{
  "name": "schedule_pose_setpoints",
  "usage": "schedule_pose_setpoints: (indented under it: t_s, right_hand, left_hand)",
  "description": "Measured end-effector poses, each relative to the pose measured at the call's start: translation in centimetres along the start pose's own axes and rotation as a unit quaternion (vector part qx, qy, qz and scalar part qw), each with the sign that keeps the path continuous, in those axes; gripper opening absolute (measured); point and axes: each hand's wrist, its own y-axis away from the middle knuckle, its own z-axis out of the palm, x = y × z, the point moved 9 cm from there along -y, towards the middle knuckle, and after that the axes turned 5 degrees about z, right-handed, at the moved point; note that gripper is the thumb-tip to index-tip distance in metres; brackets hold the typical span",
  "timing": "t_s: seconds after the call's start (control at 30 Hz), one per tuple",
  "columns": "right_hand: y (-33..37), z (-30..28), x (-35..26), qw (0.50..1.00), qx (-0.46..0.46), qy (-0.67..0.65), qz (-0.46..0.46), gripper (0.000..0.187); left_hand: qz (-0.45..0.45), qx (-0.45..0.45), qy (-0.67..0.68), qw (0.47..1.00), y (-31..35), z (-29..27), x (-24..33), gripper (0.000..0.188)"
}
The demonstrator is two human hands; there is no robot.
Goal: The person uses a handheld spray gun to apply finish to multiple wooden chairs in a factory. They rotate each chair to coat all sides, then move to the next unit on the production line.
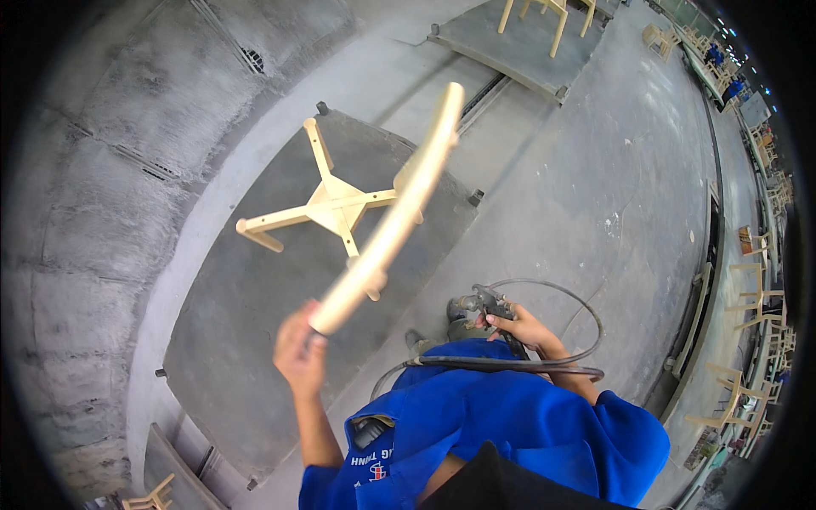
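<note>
My left hand (297,347) grips the lower end of a long curved pale wooden piece (395,212), which rises up and to the right, blurred. My right hand (520,327) holds a spray gun (483,304) by its grip, with a dark hose (544,364) looping round to the right and back across my blue shirt. Behind the curved piece, an upside-down pale wooden frame with crossed rails and legs (327,204) rests on a grey flat pallet (246,323).
A second grey pallet (497,42) at the top carries another wooden chair frame (548,13). Several unfinished wooden chairs (752,297) line the right side. A stained grey wall (93,195) curves along the left. Another wooden frame (151,495) shows at the bottom left.
</note>
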Motion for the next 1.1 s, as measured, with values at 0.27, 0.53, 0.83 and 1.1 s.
schedule_pose_setpoints:
  t_s: [0.27, 0.53, 0.83, 1.1]
  right_hand:
    - [-0.9, -4.0, -2.4, 0.994, 0.097, -0.019, 0.044, 0.040]
    - [3.2, -6.3, -19.4, 0.905, 0.349, 0.011, -0.241, 0.050]
    - [5.6, -1.2, -19.3, 0.933, 0.112, 0.162, -0.301, 0.084]
    - [-4.6, -8.9, -12.8, 0.951, 0.160, -0.221, -0.145, 0.078]
  left_hand:
    - [0.360, 0.295, -0.174, 0.868, 0.3, 11.2, 8.9, 0.063]
    - [-0.049, 0.237, -0.017, 0.970, -16.6, 15.0, -3.2, 0.086]
    - [-0.248, 0.174, 0.166, 0.938, -2.3, 15.1, -15.6, 0.050]
    - [-0.454, -0.210, 0.168, 0.849, 20.5, 23.3, -12.8, 0.047]
